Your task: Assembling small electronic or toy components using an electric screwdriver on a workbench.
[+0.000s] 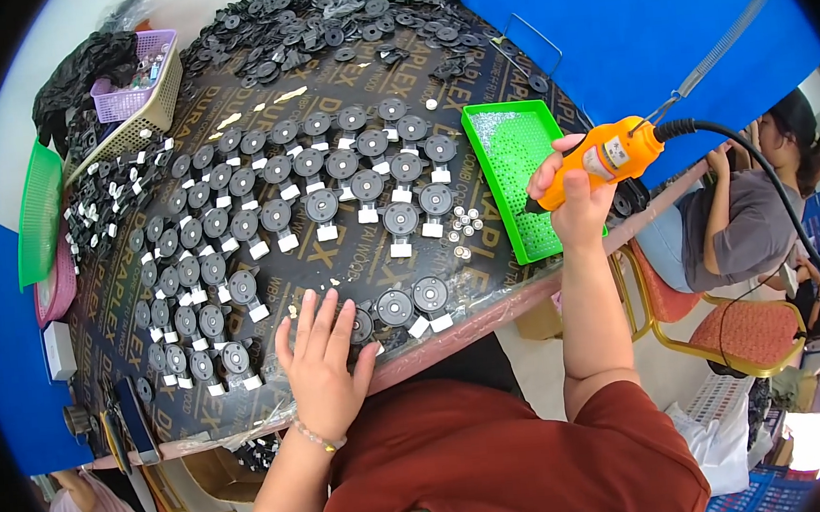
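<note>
My right hand (579,199) is wrapped round an orange electric screwdriver (625,148). Its dark tip points left over a green tray (498,186) that holds many tiny shiny pieces, probably screws. My left hand (322,364) lies flat with fingers apart at the table's near edge. Beneath its fingertips a black disc part (362,325) is partly hidden. Just right of that hand sit two more round black parts with white tabs (395,307). Several rows of such parts (321,205) curve across the dark table. Between the rows and the tray is a cluster of small whitish cylinders (463,225).
Loose black discs (324,22) are heaped at the far side. Far left are a purple basket (159,47), a green basket (36,213) and a pile of small black-and-white pieces (103,208). A black cable (758,147) and coiled spring hang from the screwdriver. A person (752,200) sits at right.
</note>
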The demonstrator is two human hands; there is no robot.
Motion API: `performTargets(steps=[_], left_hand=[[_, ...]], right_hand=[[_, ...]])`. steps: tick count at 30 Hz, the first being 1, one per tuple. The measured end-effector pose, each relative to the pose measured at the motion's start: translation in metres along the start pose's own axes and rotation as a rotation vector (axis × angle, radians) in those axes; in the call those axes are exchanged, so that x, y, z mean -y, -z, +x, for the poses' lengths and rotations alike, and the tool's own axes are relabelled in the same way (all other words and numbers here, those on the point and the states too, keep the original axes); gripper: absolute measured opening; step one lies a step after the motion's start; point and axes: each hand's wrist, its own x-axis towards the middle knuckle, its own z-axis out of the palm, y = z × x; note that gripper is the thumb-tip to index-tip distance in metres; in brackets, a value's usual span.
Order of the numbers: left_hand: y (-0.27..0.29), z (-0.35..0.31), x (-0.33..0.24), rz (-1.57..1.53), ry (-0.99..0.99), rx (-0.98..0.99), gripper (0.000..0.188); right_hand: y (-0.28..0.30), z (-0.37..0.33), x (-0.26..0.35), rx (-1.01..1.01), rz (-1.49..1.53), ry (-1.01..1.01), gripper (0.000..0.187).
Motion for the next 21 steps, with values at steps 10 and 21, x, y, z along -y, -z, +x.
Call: performTargets(steps=[10, 21], left_hand=[[-0.012, 0.0, 0.015, -0.201, 0.063, -0.019, 0.057], [-0.005, 0.002, 0.012, -0.235, 0.054, -0.058, 0.052]], right_hand=[[-0.004, -0.003, 0.001, 0.011, -0.115, 0.011, 0.054], [-0.028, -0.006, 0.047, -0.021, -0.012, 0.132, 0.064]])
